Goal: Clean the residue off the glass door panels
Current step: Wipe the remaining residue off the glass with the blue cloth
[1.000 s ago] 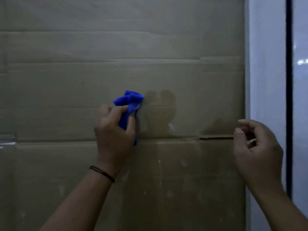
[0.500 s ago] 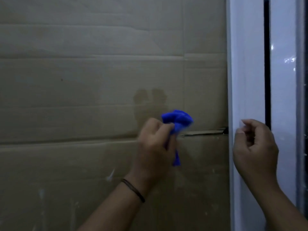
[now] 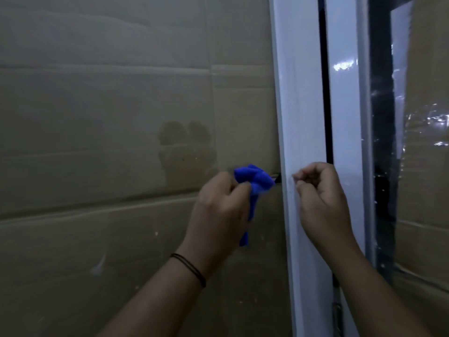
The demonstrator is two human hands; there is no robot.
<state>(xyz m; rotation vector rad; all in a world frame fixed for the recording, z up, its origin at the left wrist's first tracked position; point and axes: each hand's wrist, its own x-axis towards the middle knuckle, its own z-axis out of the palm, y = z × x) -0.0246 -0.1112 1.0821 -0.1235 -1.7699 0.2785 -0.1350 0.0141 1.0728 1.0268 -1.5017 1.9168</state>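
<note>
Wiping at the right edge of the clear glass door panel (image 3: pixel 121 142): your left hand (image 3: pixel 218 210) grips the bunched blue microfibre cloth (image 3: pixel 254 182), pressed on the glass just beside the white vertical door frame (image 3: pixel 301 105). Your right hand (image 3: pixel 323 195) sits curled on that frame, fingertips pinched; can't tell if it holds anything. White residue specks lie below and left of the cloth, so left hand is nearer. Brown cardboard (image 3: pixel 97 93) behind the glass makes faint smears hard to read.
</note>
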